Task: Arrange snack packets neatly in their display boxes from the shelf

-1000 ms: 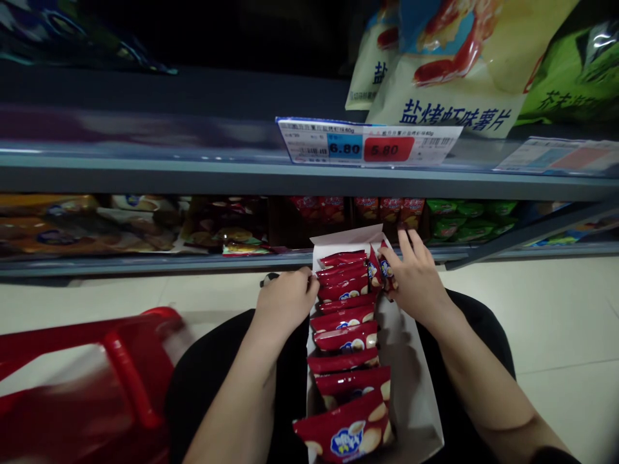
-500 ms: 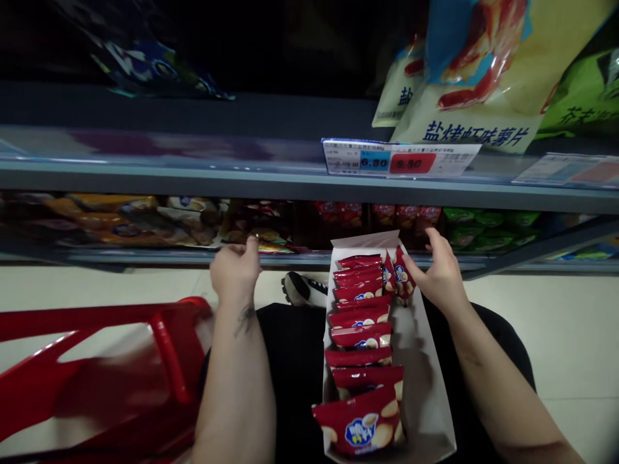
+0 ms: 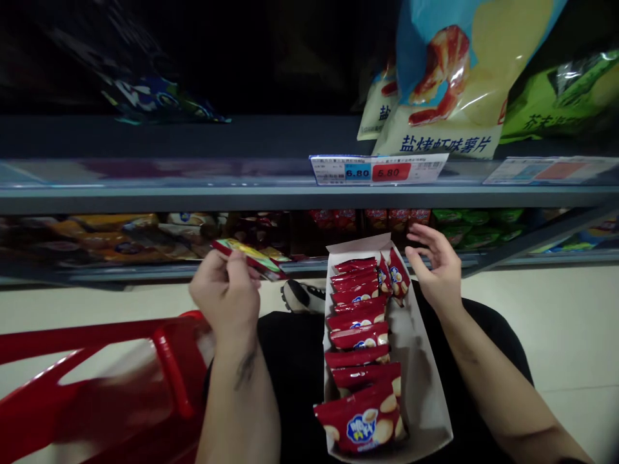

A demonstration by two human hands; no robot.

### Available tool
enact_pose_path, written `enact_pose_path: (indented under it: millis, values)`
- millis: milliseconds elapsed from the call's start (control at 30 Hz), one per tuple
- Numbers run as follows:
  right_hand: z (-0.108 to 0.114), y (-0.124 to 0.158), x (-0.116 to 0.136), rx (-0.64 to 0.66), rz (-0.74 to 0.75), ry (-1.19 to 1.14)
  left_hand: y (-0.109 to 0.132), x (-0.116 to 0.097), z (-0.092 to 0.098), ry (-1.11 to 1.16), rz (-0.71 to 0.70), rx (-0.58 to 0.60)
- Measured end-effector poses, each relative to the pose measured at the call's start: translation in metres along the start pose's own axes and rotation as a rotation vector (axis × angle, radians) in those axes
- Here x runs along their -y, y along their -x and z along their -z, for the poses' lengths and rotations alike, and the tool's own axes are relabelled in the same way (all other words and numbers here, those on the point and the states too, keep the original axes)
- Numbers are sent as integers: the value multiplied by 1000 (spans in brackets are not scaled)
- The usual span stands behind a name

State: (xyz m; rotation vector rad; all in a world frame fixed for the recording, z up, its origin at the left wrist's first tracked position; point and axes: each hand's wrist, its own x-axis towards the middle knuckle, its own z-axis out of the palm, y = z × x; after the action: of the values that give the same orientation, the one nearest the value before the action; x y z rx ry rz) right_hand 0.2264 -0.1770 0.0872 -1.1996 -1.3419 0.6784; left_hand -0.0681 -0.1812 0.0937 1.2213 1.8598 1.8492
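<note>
In the head view, the left hand [image 3: 227,290] has a thin, glossy packet with a dark red edge and yellow-green print [image 3: 254,256] pinched between thumb and curled fingers. The packet's near end sits under the thumb; the rest sticks out to the right, tilted slightly down, in front of the lower shelf [image 3: 145,265] and well apart from the long, open white cardboard box [image 3: 420,393].

The right hand [image 3: 438,267] grasps nothing, its fingers loosely bent and spread beside the box's far right corner. Its thumb is close to two small, shiny red packets turned sideways [image 3: 398,277] inside that corner; whether it touches them I cannot tell.

More shiny red packets [image 3: 358,320] stand in a row along the box's left side, the nearest leaning with its blue-and-white logo showing, while bare cardboard shows along the right. The box lies between the forearms, over black-clothed legs [image 3: 293,380]. A black-and-white shoe [image 3: 300,296] shows between the left hand and the box, and a red plastic frame [image 3: 171,370] stands left of the left forearm.
</note>
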Motion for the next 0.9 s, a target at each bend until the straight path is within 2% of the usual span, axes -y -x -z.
enact_pose_path:
  millis: [100,200,267,367,433,533,633,700,800,867,900]
  values:
    - [2,6,21,248,-209,-235,30,-20,-8,339,63,234]
    - [2,11,30,443,-491,-441,52,-22,-21,477,197,469]
    - [2,13,30,479,-623,-483,59,-21,-28,483,249,585]
    - [1,13,29,438,-577,-421,59,-22,-35,384,231,683]
    - [1,14,29,410,-491,-343,59,-24,-39,261,161,671]
    - [-4,17,27,397,-427,-212,65,-26,-46,133,109,539]
    - [-15,21,21,363,-425,-155,71,-22,-55,224,166,425]
    - [-19,20,19,331,-421,-125,66,-12,-59,310,239,412]
    - [-7,13,28,136,-269,46,32,15,-58,264,328,377]
    - [16,9,43,4,-128,252,-4,37,-55,227,351,215]
    - [31,8,51,0,-86,362,-23,48,-54,219,349,159]
